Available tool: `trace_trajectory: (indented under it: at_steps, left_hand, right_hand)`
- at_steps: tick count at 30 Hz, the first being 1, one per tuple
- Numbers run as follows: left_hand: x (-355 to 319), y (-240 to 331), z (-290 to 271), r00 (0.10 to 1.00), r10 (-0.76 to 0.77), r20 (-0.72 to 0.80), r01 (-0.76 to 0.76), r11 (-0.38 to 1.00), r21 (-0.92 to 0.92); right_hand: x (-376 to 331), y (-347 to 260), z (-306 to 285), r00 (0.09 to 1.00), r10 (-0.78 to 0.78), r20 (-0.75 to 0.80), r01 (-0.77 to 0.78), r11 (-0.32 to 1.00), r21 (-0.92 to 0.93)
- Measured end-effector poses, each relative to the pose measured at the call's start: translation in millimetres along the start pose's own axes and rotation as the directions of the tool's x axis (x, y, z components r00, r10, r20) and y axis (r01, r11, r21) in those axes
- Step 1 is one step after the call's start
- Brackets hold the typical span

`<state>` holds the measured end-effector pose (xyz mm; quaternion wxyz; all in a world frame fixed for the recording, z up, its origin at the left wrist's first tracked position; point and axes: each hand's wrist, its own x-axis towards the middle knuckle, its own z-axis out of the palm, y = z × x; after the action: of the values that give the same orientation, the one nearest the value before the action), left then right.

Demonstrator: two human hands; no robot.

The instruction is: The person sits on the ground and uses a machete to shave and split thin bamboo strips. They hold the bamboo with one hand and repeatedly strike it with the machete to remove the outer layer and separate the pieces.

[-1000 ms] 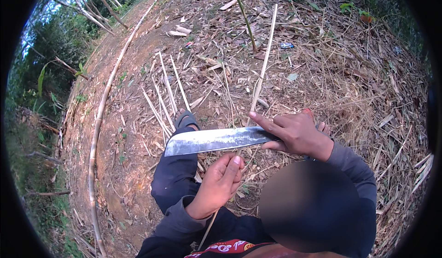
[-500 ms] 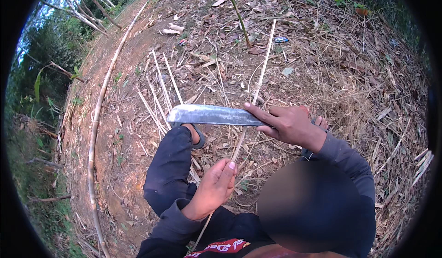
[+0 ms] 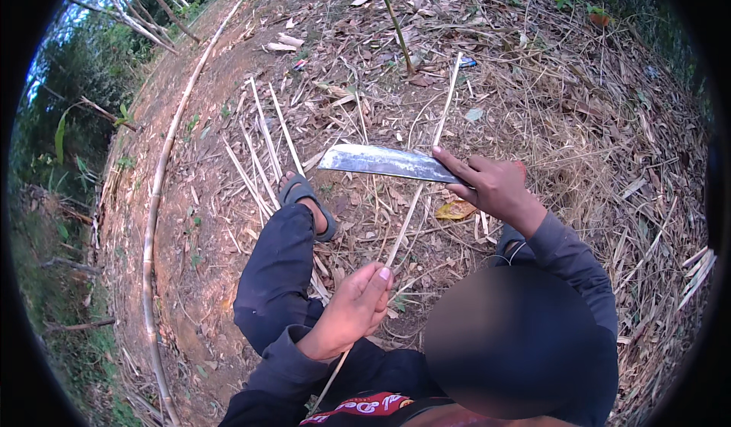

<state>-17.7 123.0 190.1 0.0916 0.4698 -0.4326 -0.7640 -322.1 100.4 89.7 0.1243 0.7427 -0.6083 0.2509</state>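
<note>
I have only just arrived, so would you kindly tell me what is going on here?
A person's left hand grips a long, thin pale strip, while the right hand holds a broad-bladed knife. The knife crosses over the strip beyond the left hand; whether they touch is hard to tell. Other pale strips lie on the ground near the left sandal, and a long pole lies farther left.

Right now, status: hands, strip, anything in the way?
Left hand closed around thin strip. Right hand gripping machete, which hides part of that strip. More strips beside left sandal.
</note>
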Motion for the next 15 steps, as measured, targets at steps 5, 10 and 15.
trace_trajectory:
  at_steps: [5, 10, 15]
  left_hand:
    - [3, -2, -1, 1.0, -0.006, 0.021, 0.005, 1.0, 0.03]
    - [6, -6, -4, 0.998, -0.064, 0.023, 0.064, 0.998, 0.001]
    - [5, -7, -8, 0.999, -0.042, -0.016, 0.042, 0.999, -0.035]
  right_hand:
    - [-2, 83, 35, 0.887, 0.452, -0.088, -0.436, 0.886, 0.154]
    - [3, 47, 31, 0.888, 0.459, 0.006, -0.447, 0.861, 0.244]
    - [-1, 28, 23, 0.998, 0.055, 0.002, -0.055, 0.998, -0.012]
